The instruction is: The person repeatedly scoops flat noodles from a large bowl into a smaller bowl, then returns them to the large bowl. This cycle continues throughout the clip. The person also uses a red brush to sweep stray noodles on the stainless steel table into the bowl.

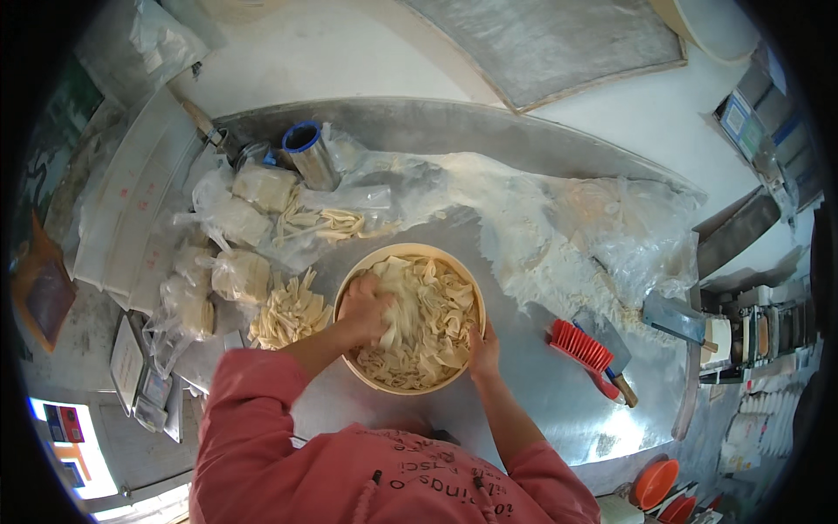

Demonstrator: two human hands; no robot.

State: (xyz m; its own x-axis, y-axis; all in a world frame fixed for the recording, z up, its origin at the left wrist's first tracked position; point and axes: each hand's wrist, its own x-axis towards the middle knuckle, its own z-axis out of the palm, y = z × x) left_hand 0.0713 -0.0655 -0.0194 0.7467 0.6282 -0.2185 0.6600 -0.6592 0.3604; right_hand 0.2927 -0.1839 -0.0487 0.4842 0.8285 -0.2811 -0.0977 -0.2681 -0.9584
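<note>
Before me stands a round pale tub (pixel 481 288), filled with loose, wide flat noodles or dough strips (pixel 445 327). My left hand (pixel 366 308) reaches inside at the left, against the strips; some beside its fingers are blurred by motion. Whether those fingers close on any strips is hidden. On the tub's right side, my right hand (pixel 483 350) grips the rim and outer wall. Just left of the tub lies a loose heap of cut noodles (pixel 291 311), near my left forearm.
Bagged noodles (pixel 241 275) crowd the metal table's (pixel 524 393) left. Behind stands a metal cylinder with a blue rim (pixel 314 157). Flour (pixel 524 229) spreads across the back and right, beside a plastic bag (pixel 641 229). A red brush (pixel 582 347), a wooden-handled blade (pixel 609 347) and a cleaver (pixel 674 321) lie right.
</note>
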